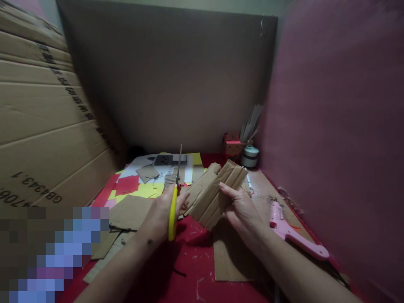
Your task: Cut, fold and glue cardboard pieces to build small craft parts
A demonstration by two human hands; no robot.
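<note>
My left hand (162, 210) is closed around a pair of scissors (172, 214) with yellow handles, its blades pointing up and away from me. Its fingertips reach toward the left side of the cardboard, and whether they touch it I cannot tell. In my right hand (241, 208) is a creased, brown piece of cardboard (217, 198), tilted, with the thumb lying on its front face. Behind it another cardboard strip (200, 187) shows in part. A flat cardboard sheet (233, 261) lies on the red tabletop (192, 261) below my right hand.
A pink glue gun (296, 240) lies at the right. Paper sheets (132, 168), red paper (127, 185) and cardboard pieces (131, 212) cover the left. A small red box figure (232, 147) and a pale jar (250, 156) stand behind. Tall panels enclose the sides and back.
</note>
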